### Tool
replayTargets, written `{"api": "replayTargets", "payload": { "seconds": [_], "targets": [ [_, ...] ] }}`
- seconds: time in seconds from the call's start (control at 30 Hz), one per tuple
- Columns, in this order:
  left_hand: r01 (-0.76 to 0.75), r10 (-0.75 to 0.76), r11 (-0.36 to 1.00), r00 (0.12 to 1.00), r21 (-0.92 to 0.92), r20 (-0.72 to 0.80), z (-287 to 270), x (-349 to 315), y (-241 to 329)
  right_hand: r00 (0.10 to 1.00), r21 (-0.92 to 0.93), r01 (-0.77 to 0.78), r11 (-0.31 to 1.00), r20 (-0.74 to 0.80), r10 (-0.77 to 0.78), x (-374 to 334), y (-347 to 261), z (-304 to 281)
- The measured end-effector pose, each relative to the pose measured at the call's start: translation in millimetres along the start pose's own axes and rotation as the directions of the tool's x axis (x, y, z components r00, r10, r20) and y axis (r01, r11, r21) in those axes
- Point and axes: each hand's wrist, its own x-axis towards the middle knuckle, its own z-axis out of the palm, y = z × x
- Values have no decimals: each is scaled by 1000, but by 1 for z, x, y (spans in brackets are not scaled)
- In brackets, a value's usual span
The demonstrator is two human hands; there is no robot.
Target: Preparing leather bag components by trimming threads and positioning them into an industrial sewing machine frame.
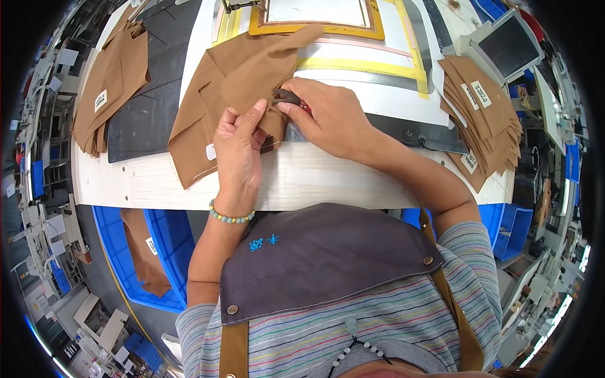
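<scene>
A brown fabric piece (211, 104) lies in front of me, folded over itself, with a small white label on its lower part. My left hand (238, 151) is closed, pinching the edge of this fabric between thumb and fingers. Close to its fingertips my right hand (337, 121) is closed around small thread snips (288, 96), dark with a bit of red on the handle. The tips of the snips are at the fabric edge, partly hidden by fingers and cloth.
Stacks of brown fabric pieces lie left (113, 91) and right (482, 104) on the table. A yellow-edged frame (315, 29) sits at the far side, near a grey screen unit (509, 51). Below the table's front edge (302, 201) stands a blue bin (173, 236) holding brown fabric.
</scene>
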Motion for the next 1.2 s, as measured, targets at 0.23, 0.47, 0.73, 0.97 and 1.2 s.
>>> {"api": "replayTargets", "payload": {
  "seconds": [0.23, 0.47, 0.73, 0.97, 1.2],
  "targets": [
    [-17, 17, 1000, 1000, -21, -8, 2, -1, -1, 1000, -15, 13, 1000, 1, -13, 0, 0, -2],
    [-52, 53, 998, 999, 37, -1, 3, -3, -5, 999, -5, -28, 1000, 28, 28, 2, 2, 1],
    [-22, 22, 1000, 1000, 14, -16, 3, -2, -2, 999, -20, 36, 999, -20, -36, 1, 4, 0],
    [-39, 40, 999, 999, 22, -12, -1, -1, -5, 999, -39, 42, 998, -6, -42, 2, 2, -3],
    [-67, 65, 996, 998, 58, 26, 1, -4, -5, 998, -21, 62, 998, -21, -63, 2, 6, 0]
  ]
}}
